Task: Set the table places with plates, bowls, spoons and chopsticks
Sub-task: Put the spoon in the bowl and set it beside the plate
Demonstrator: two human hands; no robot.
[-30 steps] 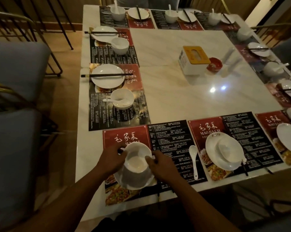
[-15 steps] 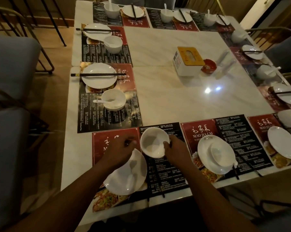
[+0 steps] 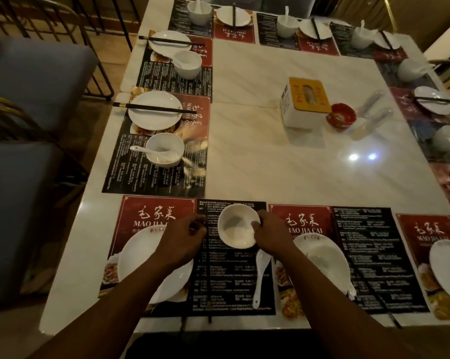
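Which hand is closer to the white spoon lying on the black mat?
The right hand. It grips the bowl rim, directly beyond the scoop end of the spoon. The left hand is farther off, on the bowl's other side.

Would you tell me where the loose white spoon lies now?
Head view, near edge: the spoon lies on the black mat, just below the bowl and the right hand.
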